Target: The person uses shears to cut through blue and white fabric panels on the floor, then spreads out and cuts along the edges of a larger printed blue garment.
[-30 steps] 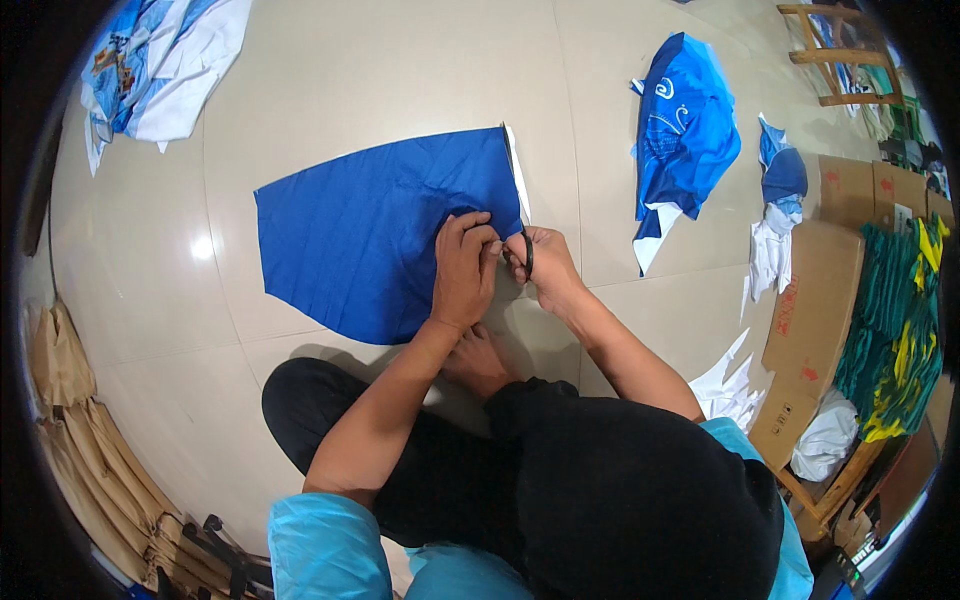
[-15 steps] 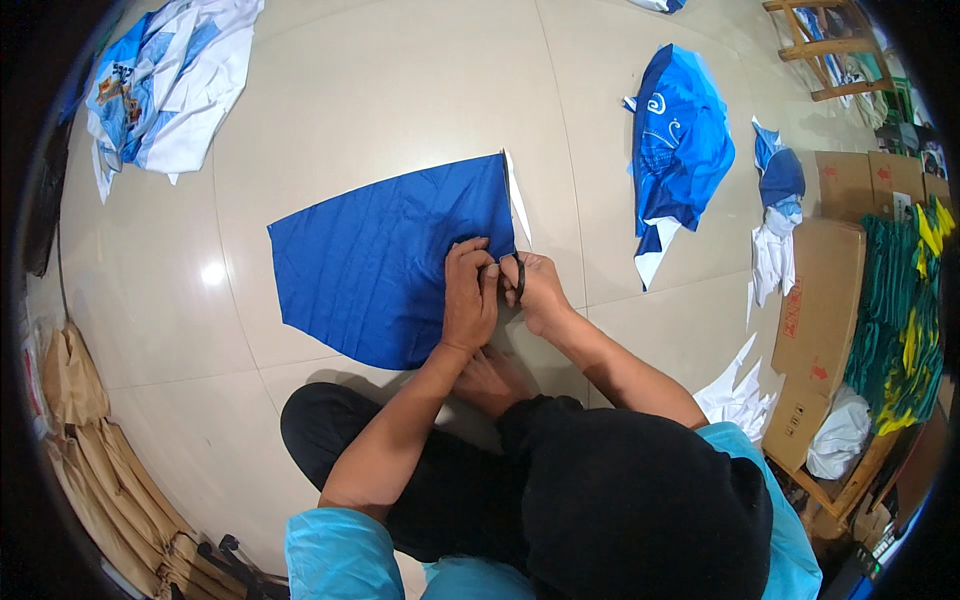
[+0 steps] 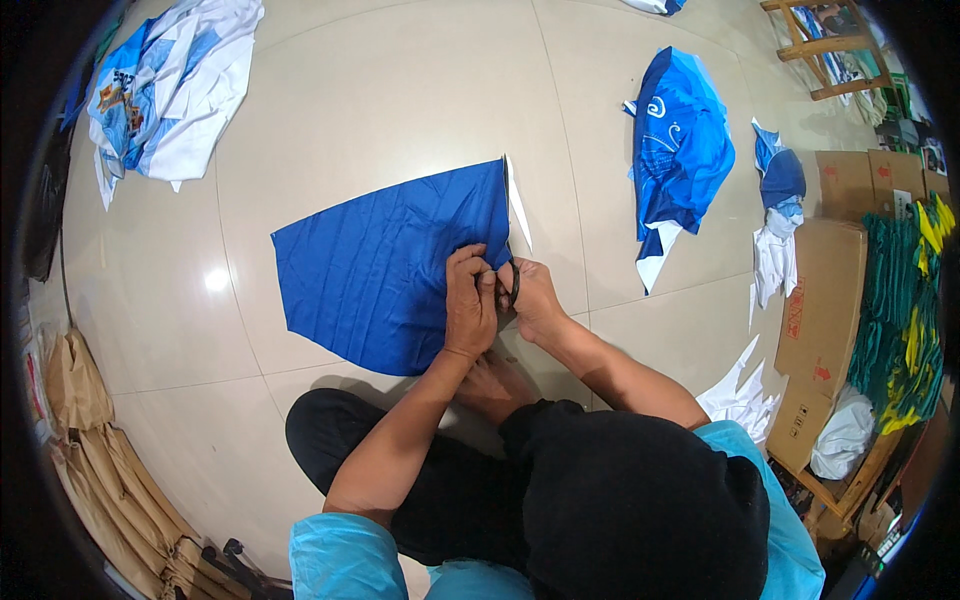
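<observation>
A: In the head view, what are the hands doing now?
B: The left hand is pinching the blue cloth near its right edge, its fingers curling inward. The right hand is gripping black-handled scissors just beside it.
A: Are the blades showing?
B: I cannot tell how they are standing; the hands and cloth are hiding them.
A: And where is the cloth lying?
B: It is spreading over the tiled floor, in front of the person's bare foot. A narrow white strip is lying along its upper right edge.
A: What is differing from a second ago?
B: The cloth is appearing lower in the picture, but so are the garment pile at upper left and the bright blue bundle, so the view itself is shifting. The strip's lower tip is standing farther from the cloth's edge.
A: And the grips?
B: Both are staying much the same, the hands working close together.
</observation>
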Available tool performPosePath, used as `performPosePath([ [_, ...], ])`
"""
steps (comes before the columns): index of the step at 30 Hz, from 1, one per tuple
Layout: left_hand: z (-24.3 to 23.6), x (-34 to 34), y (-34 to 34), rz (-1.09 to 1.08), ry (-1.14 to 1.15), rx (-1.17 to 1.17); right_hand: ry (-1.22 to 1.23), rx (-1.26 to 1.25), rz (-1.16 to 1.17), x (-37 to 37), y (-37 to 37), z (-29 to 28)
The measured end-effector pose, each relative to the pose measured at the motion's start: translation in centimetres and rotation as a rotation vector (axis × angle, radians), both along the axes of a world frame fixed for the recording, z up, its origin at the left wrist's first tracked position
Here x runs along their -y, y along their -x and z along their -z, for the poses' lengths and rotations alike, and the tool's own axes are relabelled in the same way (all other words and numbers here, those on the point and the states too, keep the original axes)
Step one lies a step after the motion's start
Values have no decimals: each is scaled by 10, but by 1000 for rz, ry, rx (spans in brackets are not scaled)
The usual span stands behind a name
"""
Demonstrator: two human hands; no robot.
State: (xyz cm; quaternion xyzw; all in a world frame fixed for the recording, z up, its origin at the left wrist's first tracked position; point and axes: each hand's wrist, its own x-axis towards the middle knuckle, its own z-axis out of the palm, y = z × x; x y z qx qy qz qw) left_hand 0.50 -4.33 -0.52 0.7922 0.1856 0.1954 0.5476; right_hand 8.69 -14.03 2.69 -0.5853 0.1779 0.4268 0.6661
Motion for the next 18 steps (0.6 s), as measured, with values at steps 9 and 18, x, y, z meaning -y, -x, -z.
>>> performPosePath([
  [9,1,0,-1,-10,-32,14,33,22,22,-2,0,1],
  [18,0,-1,-1,-8,-19,8,132,60,-19,1,-5,-4],
])
